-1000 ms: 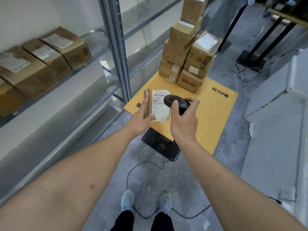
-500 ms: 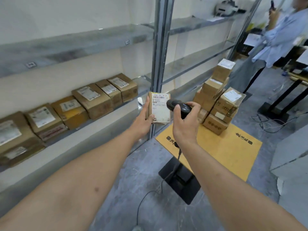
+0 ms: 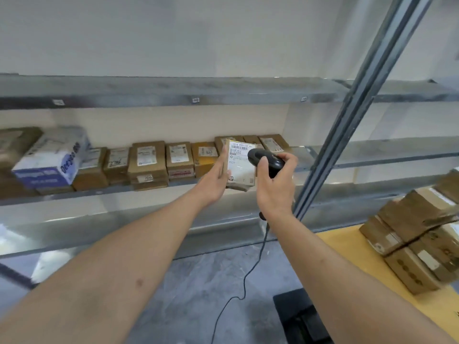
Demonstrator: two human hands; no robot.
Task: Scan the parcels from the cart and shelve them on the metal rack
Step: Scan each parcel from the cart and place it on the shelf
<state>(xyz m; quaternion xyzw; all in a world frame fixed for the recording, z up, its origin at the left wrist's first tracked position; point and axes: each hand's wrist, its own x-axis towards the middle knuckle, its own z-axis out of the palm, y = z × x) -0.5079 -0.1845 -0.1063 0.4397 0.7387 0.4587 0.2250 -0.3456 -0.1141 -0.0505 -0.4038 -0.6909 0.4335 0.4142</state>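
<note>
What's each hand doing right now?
Left hand: grips the labelled parcel by its left edge.
Right hand: grips the black barcode scanner.

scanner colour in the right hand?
Black scanner, gripped by the right hand; head view.

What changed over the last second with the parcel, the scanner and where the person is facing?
The view swung from the cart up and left to the metal rack. Both hands rose with it, carrying the parcel from above the cart to in front of the row of shelved boxes. Unchanged: the left hand holds the parcel, label toward the camera, and the right hand grips the scanner at the label.
</note>
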